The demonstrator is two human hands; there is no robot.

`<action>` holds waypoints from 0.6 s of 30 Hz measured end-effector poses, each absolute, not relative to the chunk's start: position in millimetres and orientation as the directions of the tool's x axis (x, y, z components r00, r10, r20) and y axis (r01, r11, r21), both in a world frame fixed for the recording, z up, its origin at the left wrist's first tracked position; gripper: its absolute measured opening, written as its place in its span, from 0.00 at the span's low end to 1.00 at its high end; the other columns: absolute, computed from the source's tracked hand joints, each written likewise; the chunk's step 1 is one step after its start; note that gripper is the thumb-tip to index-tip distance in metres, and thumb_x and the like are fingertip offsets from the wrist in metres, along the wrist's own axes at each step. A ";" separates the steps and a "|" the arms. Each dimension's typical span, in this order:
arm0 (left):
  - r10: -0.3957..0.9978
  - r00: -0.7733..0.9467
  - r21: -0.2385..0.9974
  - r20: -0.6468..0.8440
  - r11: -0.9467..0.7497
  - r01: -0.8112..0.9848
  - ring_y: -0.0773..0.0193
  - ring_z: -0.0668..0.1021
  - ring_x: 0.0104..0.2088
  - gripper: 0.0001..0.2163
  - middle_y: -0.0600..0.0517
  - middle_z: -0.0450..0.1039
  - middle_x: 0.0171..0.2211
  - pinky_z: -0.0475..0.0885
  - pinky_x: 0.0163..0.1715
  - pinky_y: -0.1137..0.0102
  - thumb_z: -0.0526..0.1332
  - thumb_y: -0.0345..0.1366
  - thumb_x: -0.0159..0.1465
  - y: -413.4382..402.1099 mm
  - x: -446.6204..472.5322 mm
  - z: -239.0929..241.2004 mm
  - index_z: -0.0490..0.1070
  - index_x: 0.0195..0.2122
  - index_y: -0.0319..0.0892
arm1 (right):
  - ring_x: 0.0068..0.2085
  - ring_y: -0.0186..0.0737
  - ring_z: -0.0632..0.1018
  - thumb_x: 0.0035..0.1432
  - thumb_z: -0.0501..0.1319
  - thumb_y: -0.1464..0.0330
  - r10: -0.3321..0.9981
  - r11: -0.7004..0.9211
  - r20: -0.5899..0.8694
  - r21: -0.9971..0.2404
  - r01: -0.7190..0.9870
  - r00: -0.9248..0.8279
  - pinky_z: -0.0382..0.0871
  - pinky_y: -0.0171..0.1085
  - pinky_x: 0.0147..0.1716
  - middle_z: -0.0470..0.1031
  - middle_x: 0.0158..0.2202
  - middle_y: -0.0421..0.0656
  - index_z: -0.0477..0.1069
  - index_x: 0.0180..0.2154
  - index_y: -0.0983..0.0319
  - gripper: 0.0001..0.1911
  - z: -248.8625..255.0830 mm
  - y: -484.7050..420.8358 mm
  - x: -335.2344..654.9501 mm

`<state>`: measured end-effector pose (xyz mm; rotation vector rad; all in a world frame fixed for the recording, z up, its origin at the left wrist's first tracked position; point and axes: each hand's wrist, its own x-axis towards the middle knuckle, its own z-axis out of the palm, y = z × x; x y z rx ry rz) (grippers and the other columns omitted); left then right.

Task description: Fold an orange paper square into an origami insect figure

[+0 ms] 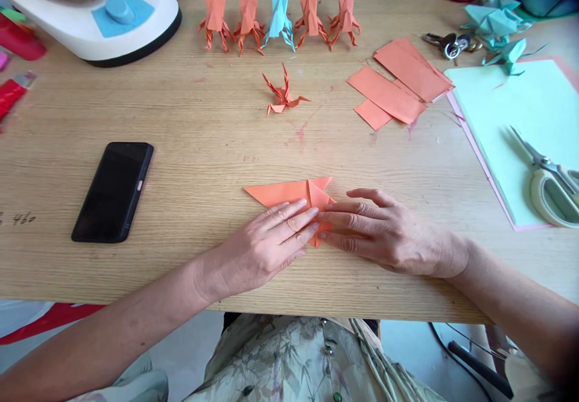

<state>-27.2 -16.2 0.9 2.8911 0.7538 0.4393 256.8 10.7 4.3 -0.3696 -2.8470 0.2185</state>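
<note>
A folded piece of orange origami paper [283,192] lies flat on the table near its front edge, with pointed corners showing to the left and at the top right. My left hand [266,239] rests on it, fingers stretched out flat over its lower middle. From the right, my right hand [384,227] touches the paper's right side with its fingertips, its fingers extended and slightly apart. The two hands' fingertips meet over the paper. Part of the folded shape is hidden under the fingers.
Beyond the paper sits a small orange origami piece [283,96], with a row of folded figures [280,13] behind. Orange paper strips [389,91] lie at right, near keys [452,45] and scissors [549,176] on pale green sheets [511,125]. A phone [113,191] is at left, below a white appliance [122,22].
</note>
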 end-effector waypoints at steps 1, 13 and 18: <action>0.494 0.833 0.186 0.250 -0.868 0.460 0.49 0.70 0.65 0.17 0.40 0.70 0.62 0.72 0.63 0.55 0.57 0.32 0.72 -16.3 -27.0 1.3 0.68 0.61 0.32 | 0.62 0.51 0.71 0.73 0.48 0.72 0.275 0.955 0.239 -0.183 0.235 -0.931 0.63 0.57 0.60 0.71 0.62 0.53 0.68 0.60 0.64 0.20 3.7 10.6 256.5; 0.499 0.818 0.154 0.284 -0.866 0.475 0.50 0.75 0.60 0.15 0.42 0.75 0.58 0.76 0.59 0.57 0.53 0.32 0.74 -15.9 -23.4 6.4 0.73 0.56 0.33 | 0.48 0.49 0.75 0.72 0.54 0.67 0.530 0.847 0.257 -0.116 0.519 -0.808 0.70 0.48 0.45 0.74 0.57 0.54 0.67 0.61 0.67 0.21 -0.3 20.2 233.6; 0.501 0.819 0.147 0.279 -0.865 0.479 0.50 0.75 0.60 0.15 0.42 0.74 0.59 0.76 0.59 0.56 0.53 0.33 0.74 -16.8 -23.1 5.2 0.73 0.56 0.33 | 0.48 0.50 0.74 0.72 0.53 0.64 0.575 0.817 0.215 -0.118 0.564 -0.789 0.69 0.48 0.45 0.73 0.56 0.54 0.67 0.62 0.66 0.22 -3.9 23.6 229.2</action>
